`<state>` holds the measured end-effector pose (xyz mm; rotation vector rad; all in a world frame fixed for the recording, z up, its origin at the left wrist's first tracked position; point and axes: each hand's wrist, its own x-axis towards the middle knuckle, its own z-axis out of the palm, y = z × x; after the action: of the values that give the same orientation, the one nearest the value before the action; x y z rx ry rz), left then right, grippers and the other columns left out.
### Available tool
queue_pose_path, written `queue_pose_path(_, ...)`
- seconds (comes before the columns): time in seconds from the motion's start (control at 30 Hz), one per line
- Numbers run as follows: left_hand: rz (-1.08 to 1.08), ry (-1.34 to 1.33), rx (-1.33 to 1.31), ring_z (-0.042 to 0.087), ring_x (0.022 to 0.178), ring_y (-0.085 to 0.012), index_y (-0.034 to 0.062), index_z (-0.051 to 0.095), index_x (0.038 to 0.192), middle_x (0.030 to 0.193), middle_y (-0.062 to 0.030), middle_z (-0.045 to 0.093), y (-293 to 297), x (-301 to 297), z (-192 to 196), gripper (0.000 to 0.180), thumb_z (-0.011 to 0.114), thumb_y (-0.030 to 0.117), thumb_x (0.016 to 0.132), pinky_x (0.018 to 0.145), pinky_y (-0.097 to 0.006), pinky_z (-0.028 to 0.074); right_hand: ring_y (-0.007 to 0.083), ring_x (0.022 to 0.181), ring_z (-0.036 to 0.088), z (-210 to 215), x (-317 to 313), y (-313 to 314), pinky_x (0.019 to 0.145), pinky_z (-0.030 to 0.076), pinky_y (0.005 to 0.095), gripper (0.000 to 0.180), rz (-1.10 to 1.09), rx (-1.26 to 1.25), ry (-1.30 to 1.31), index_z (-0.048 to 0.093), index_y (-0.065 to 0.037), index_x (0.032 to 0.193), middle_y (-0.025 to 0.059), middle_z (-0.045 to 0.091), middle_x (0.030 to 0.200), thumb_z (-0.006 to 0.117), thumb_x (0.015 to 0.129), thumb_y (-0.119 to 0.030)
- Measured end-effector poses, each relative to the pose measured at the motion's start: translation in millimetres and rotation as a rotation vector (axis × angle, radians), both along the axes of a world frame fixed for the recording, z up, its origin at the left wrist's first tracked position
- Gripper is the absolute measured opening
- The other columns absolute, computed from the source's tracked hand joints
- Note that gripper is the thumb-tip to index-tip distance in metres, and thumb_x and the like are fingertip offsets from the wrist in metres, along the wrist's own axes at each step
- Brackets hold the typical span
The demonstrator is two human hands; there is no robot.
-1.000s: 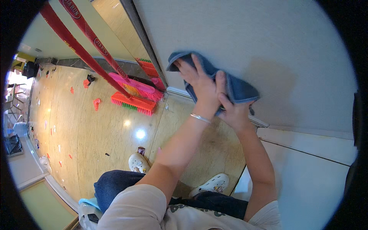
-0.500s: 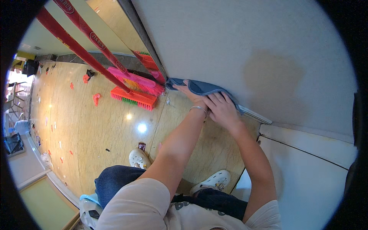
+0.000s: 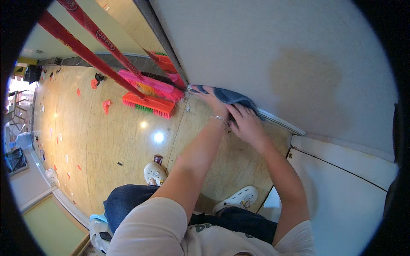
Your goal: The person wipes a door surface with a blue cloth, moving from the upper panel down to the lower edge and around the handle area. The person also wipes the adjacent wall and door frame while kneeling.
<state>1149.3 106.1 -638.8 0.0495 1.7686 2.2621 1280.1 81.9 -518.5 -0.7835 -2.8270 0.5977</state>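
A blue-grey cleaning cloth [image 3: 235,98] lies bunched along the foot of a large light-grey panel [image 3: 239,47]. My left hand [image 3: 215,101], with a bracelet at its wrist, reaches to the cloth's left end and holds it against the panel's bottom edge. Folds of cloth cover part of those fingers. Close beside it, my right hand [image 3: 248,124] has its bent fingers on the cloth's lower edge, near the left wrist. The metal strip [image 3: 282,123] under the panel shows to the right of the cloth.
An orange-red broom [image 3: 149,103] and a pink broom [image 3: 151,85] stand left of my hands, their red handles leaning up-left. Scraps, including a red one [image 3: 106,106], litter the tan floor [image 3: 115,141]. A white cabinet surface [image 3: 337,196] lies at right. My white clogs [image 3: 154,173] are below.
The cloth's right end has drawn up and left, uncovering more of the metal strip. My left hand has shifted slightly up-left along the edge; more of its fingers are under cloth.
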Motion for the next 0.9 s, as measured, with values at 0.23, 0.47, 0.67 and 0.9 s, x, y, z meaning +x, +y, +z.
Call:
queue_pose_path(0.23,-0.166,0.258,-0.433,0.007,0.138,-0.0293,-0.0025,-0.004,0.141,0.150,-0.0187,0.005,-8.5,-1.4,-5.5,0.084,0.054,0.029,0.090,0.113,-0.040,0.000,0.0375,0.106,0.052,-0.5,8.1,-14.9,0.091,0.042,0.0451,0.058,-0.101,-0.146,0.125,0.038,-0.010,0.134,0.0187,0.051,0.121,0.059,0.080,-0.015)
queue_pose_path(0.47,-0.348,-0.167,0.022,0.009,0.136,-0.0262,0.0022,-0.016,0.142,0.149,-0.0198,-0.003,-10.2,96.0,105.5,0.078,0.036,0.041,0.098,0.112,-0.034,0.007,0.0383,0.115,0.046,-29.7,59.9,-10.0,0.104,0.030,0.0472,0.061,-0.364,0.072,0.096,0.043,0.000,0.125,0.0208,0.052,0.121,0.065,0.072,-0.019)
queue_pose_path(0.67,-0.419,0.608,-0.013,-0.007,0.139,-0.0366,0.0042,-0.012,0.144,0.149,-0.0251,-0.015,-9.6,100.2,173.8,0.084,0.044,0.037,0.093,0.111,-0.045,-0.001,0.0349,0.109,0.053,25.3,49.1,13.2,0.095,0.038,0.0432,0.044,-0.433,-0.089,0.559,0.054,-0.006,0.118,0.0180,0.057,0.116,0.062,0.081,-0.028)
queue_pose_path(0.9,-0.218,1.302,0.156,-0.001,0.138,-0.0462,0.0106,0.015,0.147,0.149,-0.0296,0.005,2.5,34.6,195.9,0.089,0.064,0.023,0.074,0.106,-0.058,-0.005,0.0318,0.087,0.059,93.2,21.2,49.6,0.076,0.044,0.0432,0.026,-0.327,0.380,0.496,0.062,-0.011,0.100,0.0120,0.063,0.093,0.064,0.078,-0.025)
